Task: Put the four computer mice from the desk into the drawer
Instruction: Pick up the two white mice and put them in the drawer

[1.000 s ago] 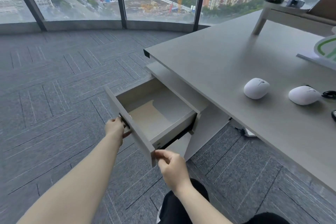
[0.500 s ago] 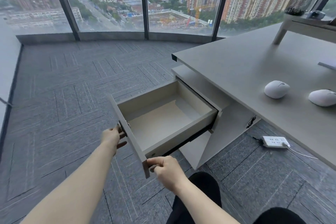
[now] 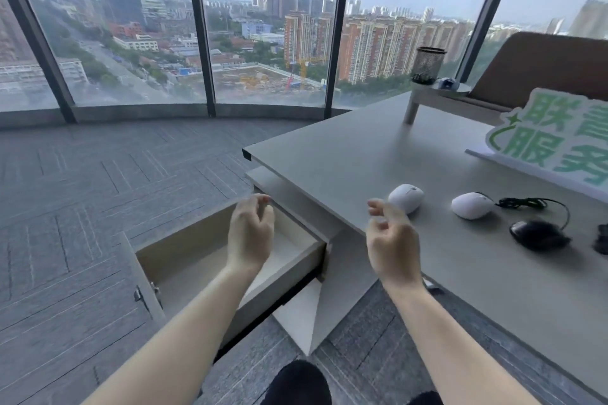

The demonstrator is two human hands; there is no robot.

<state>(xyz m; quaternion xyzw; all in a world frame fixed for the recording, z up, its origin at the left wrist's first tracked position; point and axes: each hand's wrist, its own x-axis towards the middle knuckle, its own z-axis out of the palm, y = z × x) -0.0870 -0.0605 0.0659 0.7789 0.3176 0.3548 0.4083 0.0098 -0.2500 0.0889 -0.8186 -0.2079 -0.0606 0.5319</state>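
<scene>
The drawer [image 3: 184, 240] under the grey desk [image 3: 362, 154] stands pulled out, and its pale inside holds nothing that I can see. On the desk lie two white mice, one [image 3: 406, 197] nearer the desk's left edge and one [image 3: 471, 205] to its right. Further right sits a black corded mouse [image 3: 538, 234], and another dark mouse [image 3: 602, 239] is cut off by the frame edge. My left hand [image 3: 250, 233] hovers over the drawer, fingers loosely curled and holding nothing. My right hand [image 3: 391, 240] hangs above the desk's front edge, just short of the nearest white mouse, holding nothing.
A white sign with green characters [image 3: 559, 141] lies at the desk's far right. A small raised stand [image 3: 437, 94] carries a mesh pen cup [image 3: 427, 64]. Grey carpet [image 3: 82, 191] runs to the floor-to-ceiling windows. My knees [image 3: 297, 383] are below the drawer.
Both hands have let go of the drawer front and lifted; the left is now over the drawer and the right is near the first white mouse. The view has tilted up.
</scene>
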